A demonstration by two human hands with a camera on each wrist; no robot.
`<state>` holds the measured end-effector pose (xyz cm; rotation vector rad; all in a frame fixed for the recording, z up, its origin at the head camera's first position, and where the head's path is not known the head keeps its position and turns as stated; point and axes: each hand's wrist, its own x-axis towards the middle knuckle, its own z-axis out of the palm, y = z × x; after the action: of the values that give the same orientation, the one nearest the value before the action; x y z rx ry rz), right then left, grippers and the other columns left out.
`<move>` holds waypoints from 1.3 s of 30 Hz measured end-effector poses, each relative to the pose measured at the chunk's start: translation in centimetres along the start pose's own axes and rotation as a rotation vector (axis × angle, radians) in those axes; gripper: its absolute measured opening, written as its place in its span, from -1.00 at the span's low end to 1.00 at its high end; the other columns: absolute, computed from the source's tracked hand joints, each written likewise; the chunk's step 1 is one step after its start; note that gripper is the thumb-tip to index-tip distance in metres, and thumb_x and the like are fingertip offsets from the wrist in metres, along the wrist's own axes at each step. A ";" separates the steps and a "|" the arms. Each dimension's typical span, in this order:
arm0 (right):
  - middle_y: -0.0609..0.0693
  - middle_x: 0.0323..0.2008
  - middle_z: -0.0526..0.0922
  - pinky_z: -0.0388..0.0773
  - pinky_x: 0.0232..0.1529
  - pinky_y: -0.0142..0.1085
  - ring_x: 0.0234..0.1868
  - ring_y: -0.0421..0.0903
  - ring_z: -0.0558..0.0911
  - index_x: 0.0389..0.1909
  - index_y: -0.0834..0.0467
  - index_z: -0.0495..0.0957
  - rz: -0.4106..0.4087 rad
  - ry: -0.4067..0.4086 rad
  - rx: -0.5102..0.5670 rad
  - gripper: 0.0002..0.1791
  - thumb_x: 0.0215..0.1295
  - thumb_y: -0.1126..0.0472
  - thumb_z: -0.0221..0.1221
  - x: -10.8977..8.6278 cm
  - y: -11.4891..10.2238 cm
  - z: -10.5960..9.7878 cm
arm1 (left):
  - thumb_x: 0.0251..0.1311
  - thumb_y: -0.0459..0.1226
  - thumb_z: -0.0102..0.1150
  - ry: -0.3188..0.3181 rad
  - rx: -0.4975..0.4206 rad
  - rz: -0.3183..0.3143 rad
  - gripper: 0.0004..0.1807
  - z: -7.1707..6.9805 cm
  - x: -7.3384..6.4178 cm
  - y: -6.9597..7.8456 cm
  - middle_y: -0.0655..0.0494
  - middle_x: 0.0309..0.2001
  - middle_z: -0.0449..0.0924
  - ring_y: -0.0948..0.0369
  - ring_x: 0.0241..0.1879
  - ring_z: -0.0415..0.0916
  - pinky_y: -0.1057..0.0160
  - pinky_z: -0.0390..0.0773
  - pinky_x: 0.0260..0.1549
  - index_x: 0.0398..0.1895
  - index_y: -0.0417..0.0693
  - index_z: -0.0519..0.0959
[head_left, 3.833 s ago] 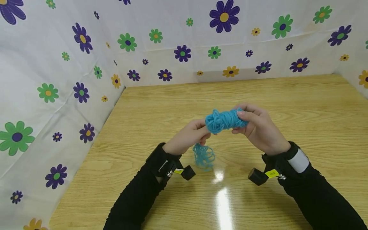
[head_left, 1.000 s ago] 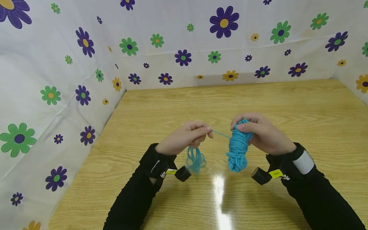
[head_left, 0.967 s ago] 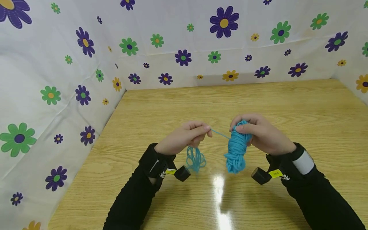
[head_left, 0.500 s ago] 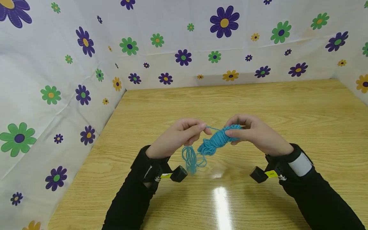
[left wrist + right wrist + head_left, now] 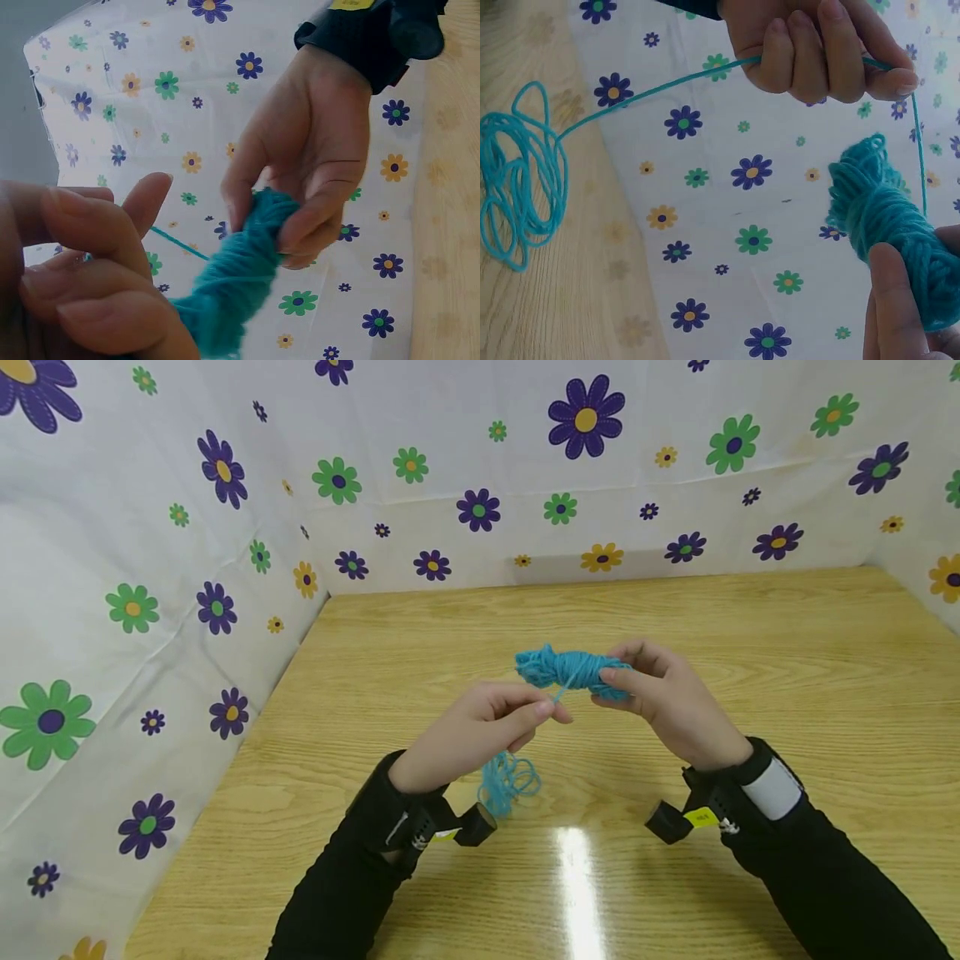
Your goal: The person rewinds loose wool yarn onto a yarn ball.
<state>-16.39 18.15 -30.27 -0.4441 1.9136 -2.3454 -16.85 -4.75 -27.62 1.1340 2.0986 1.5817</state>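
Observation:
A blue skein of yarn [image 5: 573,668], wound round its middle, is held nearly level above the table by my right hand [image 5: 667,702], thumb and fingers gripping its right end. My left hand [image 5: 487,727] pinches the yarn strand [image 5: 920,150] between thumb and forefinger, just below and left of the skein. In the right wrist view that strand passes under the curled left fingers and runs to a loose pile of yarn [image 5: 521,187] on the table. The left wrist view shows the right hand [image 5: 307,157] pinching the skein's end.
The wooden table [image 5: 750,643] reaches back to a white cloth [image 5: 420,410] printed with flowers, which also hangs along the left side. A wrist camera [image 5: 476,825] hangs below the left wrist, another camera [image 5: 667,821] below the right.
The skein has swung from hanging down to lying nearly level, its free end pointing left and now higher. My left hand shifted left, then back right and lower, still pinching the strand.

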 end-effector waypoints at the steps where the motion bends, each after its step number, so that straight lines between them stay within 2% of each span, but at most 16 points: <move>1: 0.05 -0.28 0.45 0.56 -0.13 -0.33 -0.26 -0.17 0.57 -0.20 0.26 0.38 -0.015 0.004 0.066 -0.93 0.35 0.35 0.01 0.0 0.0 0.0 | 0.39 -0.35 -0.14 -0.005 0.009 -0.005 -0.73 0.1 0.1 -0.1 0.11 -0.70 0.22 0.17 -0.65 0.15 0.26 0.27 -0.52 -0.11 -0.27 0.58; 5: 0.04 -0.28 0.47 0.55 -0.13 -0.33 -0.25 -0.15 0.59 -0.22 0.24 0.40 -0.038 0.013 0.288 -0.94 0.36 0.39 -0.03 -0.2 -0.5 -0.1 | 0.41 -0.31 -0.15 -0.025 0.037 -0.027 -0.71 0.4 0.4 -0.6 0.08 -0.66 0.25 0.17 -0.64 0.18 0.26 0.31 -0.52 -0.08 -0.25 0.57; 8: 0.06 -0.29 0.48 0.55 -0.13 -0.34 -0.24 -0.12 0.60 -0.24 0.25 0.41 -0.040 0.008 0.403 -0.92 0.37 0.40 -0.05 -0.2 -0.7 -0.2 | 0.41 -0.30 -0.16 -0.036 0.050 -0.046 -0.70 0.5 0.7 -1.1 0.08 -0.67 0.22 0.18 -0.64 0.18 0.27 0.30 -0.53 -0.07 -0.27 0.57; 16: 0.09 -0.24 0.44 0.56 -0.18 -0.40 -0.25 -0.09 0.59 -0.18 0.28 0.37 -0.066 -0.041 0.568 -0.89 0.42 0.38 -0.13 -0.3 -0.8 -0.4 | 0.41 -0.30 -0.15 -0.058 0.061 -0.089 -0.71 0.7 1.1 -1.9 0.09 -0.67 0.19 0.18 -0.62 0.19 0.28 0.30 -0.52 -0.10 -0.22 0.59; 21: 0.11 -0.25 0.45 0.57 -0.20 -0.40 -0.29 -0.08 0.61 -0.15 0.28 0.38 -0.079 -0.109 0.646 -0.86 0.43 0.37 -0.15 -0.4 -1.1 -0.5 | 0.41 -0.29 -0.16 -0.086 0.059 -0.128 -0.71 0.7 1.4 -2.7 0.11 -0.66 0.19 0.19 -0.61 0.18 0.28 0.27 -0.52 -0.09 -0.22 0.58; 26: 0.08 -0.32 0.48 0.57 -0.26 -0.43 -0.36 -0.11 0.57 -0.17 0.26 0.40 -0.095 -0.213 0.636 -0.85 0.44 0.33 -0.14 -0.6 -1.3 -0.7 | 0.43 -0.27 -0.19 -0.096 0.045 -0.185 -0.69 0.3 1.7 -3.5 0.11 -0.64 0.18 0.19 -0.60 0.15 0.26 0.24 -0.45 -0.08 -0.21 0.58; 31: -0.01 -0.40 0.48 0.45 -0.32 -0.43 -0.40 -0.16 0.47 -0.22 0.23 0.43 -0.114 -0.315 0.481 -0.80 0.44 0.30 -0.18 -0.7 -1.4 -1.0 | 0.43 -0.28 -0.19 -0.085 -0.018 -0.208 -0.69 -0.2 1.8 -3.9 0.11 -0.65 0.15 0.20 -0.63 0.08 0.26 0.16 -0.53 -0.14 -0.27 0.56; 34: -0.03 -0.40 0.50 0.44 -0.34 -0.42 -0.42 -0.17 0.47 -0.22 0.24 0.47 -0.125 -0.369 0.386 -0.77 0.42 0.31 -0.18 -0.6 -1.3 -1.2 | 0.43 -0.27 -0.19 -0.067 -0.063 -0.217 -0.69 -0.5 1.8 -3.9 0.10 -0.66 0.15 0.21 -0.66 0.05 0.28 0.13 -0.57 -0.20 -0.30 0.54; 39: -0.02 -0.34 0.52 0.49 -0.39 -0.42 -0.42 -0.19 0.51 -0.15 0.25 0.50 -0.133 -0.478 0.317 -0.76 0.41 0.34 -0.16 -0.4 -0.8 -1.6 | 0.44 -0.27 -0.20 -0.032 -0.166 -0.236 -0.70 -0.9 1.7 -3.6 0.13 -0.68 0.13 0.24 -0.70 -0.02 0.26 0.06 -0.59 -0.27 -0.33 0.48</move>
<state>-16.40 19.92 -29.83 -1.0115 1.3131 -2.2851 -20.04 -4.44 -30.12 0.8182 1.9567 1.5788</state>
